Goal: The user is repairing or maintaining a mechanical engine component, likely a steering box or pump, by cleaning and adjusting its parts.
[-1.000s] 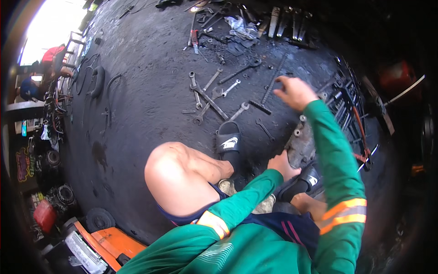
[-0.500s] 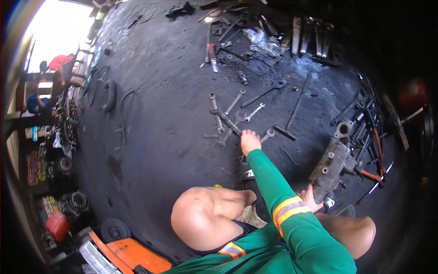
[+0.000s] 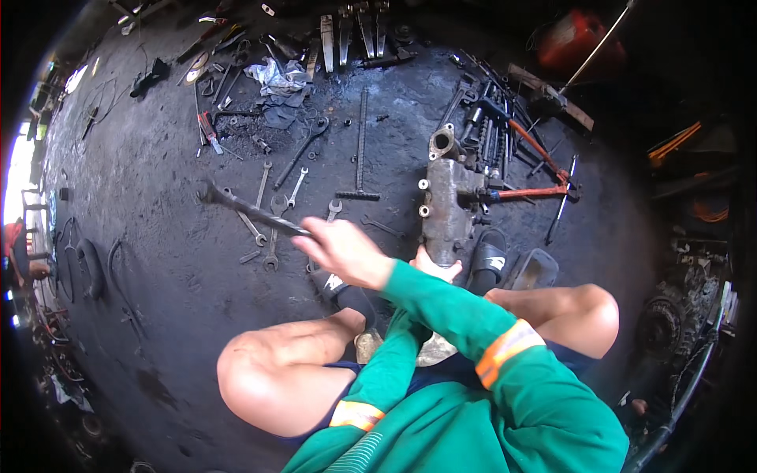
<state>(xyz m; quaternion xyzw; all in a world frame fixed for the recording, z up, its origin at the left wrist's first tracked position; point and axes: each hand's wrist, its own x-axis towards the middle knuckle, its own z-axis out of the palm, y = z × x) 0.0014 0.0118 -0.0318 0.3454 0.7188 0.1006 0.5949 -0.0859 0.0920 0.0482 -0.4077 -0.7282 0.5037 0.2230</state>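
My right hand (image 3: 343, 251) reaches across to the left, closed round the handle of a long dark wrench (image 3: 256, 211). The wrench is raised above the floor, its blurred far end pointing left. My left hand (image 3: 435, 266), coming from beneath the right arm, grips the lower end of a grey cast-metal housing (image 3: 451, 197). That housing stands tilted between my feet, its flanged round opening at the top. Below and beyond the raised wrench lie several open-ended spanners (image 3: 298, 188). A ratchet (image 3: 302, 154) and a ribbed T-shaped bar (image 3: 362, 150) lie farther away.
Right of the housing are heaped sockets and tools beside a red-handled cutter (image 3: 536, 191). A crumpled rag (image 3: 280, 83), a red-handled screwdriver (image 3: 209, 130) and flat metal pieces (image 3: 327, 43) lie at the back. Black hoses (image 3: 89, 264) lie left. A red container (image 3: 579, 43) stands far right.
My right hand has lifted the dark wrench off the floor and drawn it back toward me. The view has swung right, bringing the housing to the middle; my left hand still grips it.
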